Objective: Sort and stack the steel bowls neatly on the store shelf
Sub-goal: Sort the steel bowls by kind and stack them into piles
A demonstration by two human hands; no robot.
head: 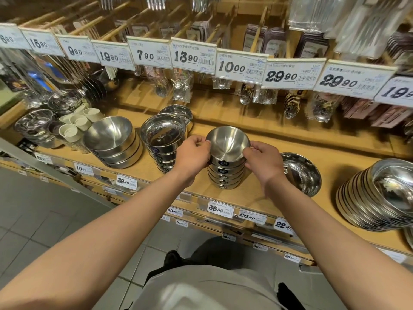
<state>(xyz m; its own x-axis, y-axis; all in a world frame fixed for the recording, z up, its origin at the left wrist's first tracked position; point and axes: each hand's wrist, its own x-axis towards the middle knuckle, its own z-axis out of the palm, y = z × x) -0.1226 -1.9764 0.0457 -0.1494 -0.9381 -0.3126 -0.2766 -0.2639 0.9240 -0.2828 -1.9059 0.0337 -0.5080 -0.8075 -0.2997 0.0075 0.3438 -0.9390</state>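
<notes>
Evidently hands: left hand (194, 153) and right hand (263, 161) pinch the top small matte round steel bowl (227, 143), fingers curled on opposite rims.
Purpose: squaring it on the nested bowl stack (225, 175) near the wooden shelf (257, 193) front edge.

wooden shelf (263, 139), steel bowl stacks (225, 173), white cups (78, 124)

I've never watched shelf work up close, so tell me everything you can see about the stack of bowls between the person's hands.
The stack of bowls holds about six nested, brushed steel bowls, upright on the wooden shelf. Each shows a dark blue sticker in front. The top bowl is empty. The left hand and right hand grip the upper bowls on either side.
</notes>
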